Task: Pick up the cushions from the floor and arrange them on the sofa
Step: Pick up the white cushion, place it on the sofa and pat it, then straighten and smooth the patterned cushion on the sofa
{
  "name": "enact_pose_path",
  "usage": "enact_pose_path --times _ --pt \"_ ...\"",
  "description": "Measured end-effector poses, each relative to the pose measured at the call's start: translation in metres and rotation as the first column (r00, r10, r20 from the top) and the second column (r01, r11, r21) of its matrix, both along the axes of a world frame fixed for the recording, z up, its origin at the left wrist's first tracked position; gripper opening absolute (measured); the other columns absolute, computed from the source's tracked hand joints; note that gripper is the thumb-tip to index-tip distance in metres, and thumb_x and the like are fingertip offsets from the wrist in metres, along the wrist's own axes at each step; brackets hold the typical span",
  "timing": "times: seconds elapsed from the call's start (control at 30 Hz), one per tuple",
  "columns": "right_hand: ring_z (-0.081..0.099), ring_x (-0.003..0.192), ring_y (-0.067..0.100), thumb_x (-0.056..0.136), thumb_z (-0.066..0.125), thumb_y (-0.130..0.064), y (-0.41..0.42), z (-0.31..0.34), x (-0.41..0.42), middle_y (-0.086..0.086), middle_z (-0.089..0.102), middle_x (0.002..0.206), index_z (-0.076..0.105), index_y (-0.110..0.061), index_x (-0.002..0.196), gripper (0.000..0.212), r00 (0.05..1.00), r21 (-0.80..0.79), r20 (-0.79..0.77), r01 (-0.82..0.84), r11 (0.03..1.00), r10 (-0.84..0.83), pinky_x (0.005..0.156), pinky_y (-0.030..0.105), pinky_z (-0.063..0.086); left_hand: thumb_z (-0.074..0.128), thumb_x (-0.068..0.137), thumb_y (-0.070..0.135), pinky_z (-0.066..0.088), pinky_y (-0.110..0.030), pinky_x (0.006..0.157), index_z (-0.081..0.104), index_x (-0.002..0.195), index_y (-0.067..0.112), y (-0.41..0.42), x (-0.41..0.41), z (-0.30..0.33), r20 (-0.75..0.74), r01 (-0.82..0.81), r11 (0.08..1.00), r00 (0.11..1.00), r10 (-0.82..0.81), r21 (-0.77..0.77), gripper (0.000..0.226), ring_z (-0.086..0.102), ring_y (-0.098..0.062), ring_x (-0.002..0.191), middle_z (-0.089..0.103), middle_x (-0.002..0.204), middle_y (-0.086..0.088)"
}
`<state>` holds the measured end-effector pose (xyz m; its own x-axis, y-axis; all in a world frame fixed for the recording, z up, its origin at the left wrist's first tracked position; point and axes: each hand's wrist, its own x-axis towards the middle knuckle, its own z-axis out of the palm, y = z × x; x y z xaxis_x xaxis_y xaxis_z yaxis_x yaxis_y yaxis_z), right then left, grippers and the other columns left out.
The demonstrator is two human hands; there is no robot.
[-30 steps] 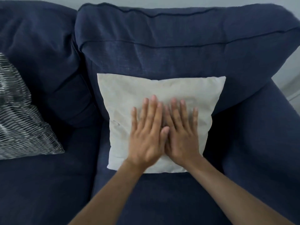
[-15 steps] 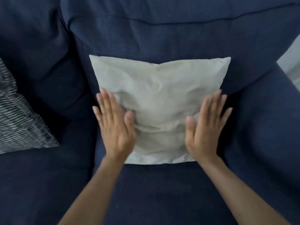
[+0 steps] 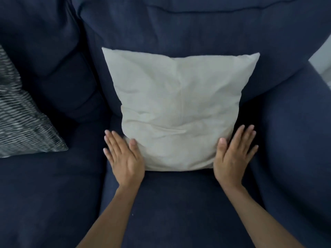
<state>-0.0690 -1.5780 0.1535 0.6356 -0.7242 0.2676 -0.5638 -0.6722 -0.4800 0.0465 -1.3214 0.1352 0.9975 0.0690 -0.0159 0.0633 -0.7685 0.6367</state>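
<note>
A pale beige cushion (image 3: 177, 111) stands propped against the back of the navy blue sofa (image 3: 179, 212), on the right-hand seat. My left hand (image 3: 123, 156) lies flat at the cushion's lower left corner, fingers spread, thumb touching the fabric. My right hand (image 3: 232, 154) lies flat at its lower right corner, thumb against the edge. Neither hand grips anything. A black-and-white patterned cushion (image 3: 23, 122) rests on the left seat against the sofa back, cut off by the frame's left edge.
The sofa's padded right armrest (image 3: 293, 140) rises just right of my right hand. A strip of pale wall and floor (image 3: 322, 59) shows past the sofa at the far right. The floor in front is out of view.
My hands started together on the middle of the beige cushion, then slid apart and down to its two lower corners. The view has shifted closer to the sofa.
</note>
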Motion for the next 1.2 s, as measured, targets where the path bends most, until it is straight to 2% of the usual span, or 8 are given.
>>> enact_pose_path --times 0.1,0.23,0.37,0.5,0.57,0.73,0.9,1.2 --pt "0.008 0.17 0.037 0.115 0.029 -0.051 0.004 0.032 -0.009 0.02 0.007 0.183 0.016 -0.008 0.174 0.074 0.998 -0.014 0.002 -0.061 0.998 0.061 0.132 0.071 0.012 0.018 0.114 0.058 -0.001 -0.05 0.136 -0.003 0.173 0.014 0.025 -0.005 0.03 -0.048 0.019 0.999 0.999 -0.017 0.036 0.076 -0.014 -0.011 0.166 -0.014 0.181 0.003" --pt "0.024 0.167 0.035 0.113 0.045 -0.039 0.026 0.09 0.003 0.017 0.021 0.181 0.033 -0.009 0.169 0.065 0.965 -0.026 0.027 -0.26 0.965 0.261 0.13 0.063 0.028 0.025 0.112 0.056 0.002 -0.045 0.136 0.001 0.174 0.02 0.049 -0.002 0.092 0.001 0.16 0.981 0.987 -0.161 0.11 0.075 -0.005 -0.013 0.168 -0.007 0.182 0.005" --pt "0.025 0.165 0.015 0.114 0.042 -0.046 0.059 0.157 0.028 -0.004 0.027 0.18 0.043 -0.023 0.166 0.057 0.885 0.178 0.043 -0.464 0.868 0.465 0.131 0.044 0.03 0.03 0.112 0.054 0.006 -0.051 0.136 0.0 0.174 0.024 0.068 0.017 0.162 -0.142 0.238 0.955 0.966 -0.214 0.178 0.076 -0.003 -0.017 0.168 -0.005 0.182 0.004" --pt "0.007 0.167 0.006 0.107 0.036 -0.065 0.095 0.215 0.052 -0.013 0.011 0.182 0.029 -0.034 0.171 0.071 0.726 0.376 -0.142 -0.589 0.715 0.673 0.137 0.041 0.018 0.028 0.113 0.056 0.011 -0.054 0.135 0.003 0.174 0.021 0.098 0.031 0.228 -0.294 0.303 0.916 0.929 -0.223 0.263 0.075 -0.002 -0.024 0.169 -0.005 0.182 -0.001" --pt "0.003 0.168 0.008 0.108 0.036 -0.065 0.11 0.241 0.061 -0.014 0.004 0.183 0.022 -0.036 0.172 0.072 0.644 0.41 -0.234 -0.615 0.674 0.729 0.137 0.04 0.014 0.029 0.113 0.054 0.014 -0.055 0.134 0.005 0.174 0.02 0.118 0.033 0.261 -0.369 0.336 0.898 0.903 -0.221 0.284 0.074 0.001 -0.027 0.169 -0.002 0.183 -0.004" --pt "0.006 0.168 0.01 0.109 0.04 -0.064 0.148 0.306 0.08 -0.013 0.008 0.183 0.022 -0.038 0.172 0.071 0.554 0.474 -0.263 -0.639 0.606 0.79 0.135 0.04 0.017 0.032 0.113 0.053 0.025 -0.057 0.13 0.021 0.171 0.019 0.174 0.029 0.338 -0.457 0.365 0.871 0.869 -0.191 0.329 0.068 0.012 -0.026 0.167 0.014 0.181 -0.005" --pt "0.01 0.167 0.01 0.107 0.042 -0.067 0.194 0.354 0.106 -0.014 0.014 0.181 0.026 -0.04 0.17 0.071 0.54 0.478 -0.209 -0.67 0.567 0.815 0.134 0.04 0.022 0.032 0.113 0.05 0.025 -0.058 0.129 0.02 0.17 0.022 0.239 0.025 0.394 -0.446 0.322 0.879 0.883 -0.145 0.351 0.065 0.013 -0.027 0.167 0.013 0.181 -0.004" --pt "0.013 0.168 0.015 0.109 0.04 -0.065 0.304 0.378 0.151 -0.01 0.013 0.182 0.027 -0.035 0.171 0.071 0.484 0.448 -0.239 -0.714 0.537 0.842 0.132 0.042 0.026 0.03 0.113 0.054 0.032 -0.054 0.127 0.022 0.169 0.024 0.342 0.051 0.424 -0.388 0.314 0.869 0.908 -0.158 0.381 0.063 0.024 -0.025 0.163 0.024 0.177 0.0"
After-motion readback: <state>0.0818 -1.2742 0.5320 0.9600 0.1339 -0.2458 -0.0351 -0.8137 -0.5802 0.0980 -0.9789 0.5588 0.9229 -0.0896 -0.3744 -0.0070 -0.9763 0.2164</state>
